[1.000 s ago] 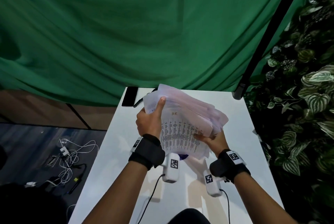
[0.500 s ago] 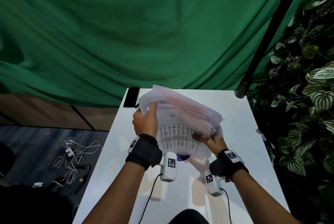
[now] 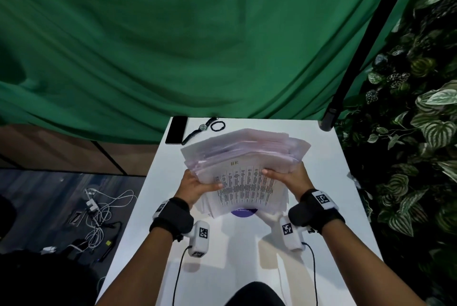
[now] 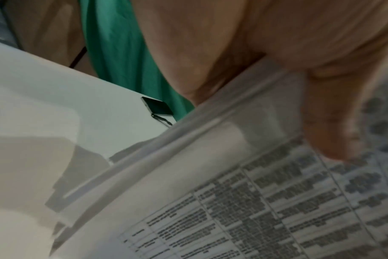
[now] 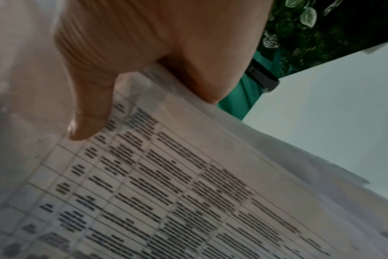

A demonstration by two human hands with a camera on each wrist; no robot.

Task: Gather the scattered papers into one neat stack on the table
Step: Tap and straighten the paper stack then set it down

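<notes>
A thick, uneven bundle of papers (image 3: 243, 157) is held up over the white table (image 3: 247, 256), tilted, its top sheet a printed table of text. My left hand (image 3: 195, 184) grips the bundle's left side with the thumb on the printed sheet (image 4: 277, 201) and the fingers hidden underneath. My right hand (image 3: 284, 176) grips the right side the same way, with the thumb (image 5: 89, 113) pressed onto the printed page (image 5: 166, 192). The sheets' far edges fan out unevenly. A purple printed patch (image 3: 243, 212) shows under the bundle's near edge.
A black phone (image 3: 176, 130), a wristwatch (image 3: 200, 129) and a black bead bracelet (image 3: 217, 125) lie at the table's far left corner. A black pole (image 3: 346, 78) stands at the far right corner, with leafy plants (image 3: 420, 132) beyond. Green cloth (image 3: 197, 46) hangs behind. Cables (image 3: 99, 211) lie on the floor to the left.
Both hands shifted from the bundle's top-left corner and lower right to grip its two sides. The bundle turned square-on and came nearer, uncovering the watch and bracelet.
</notes>
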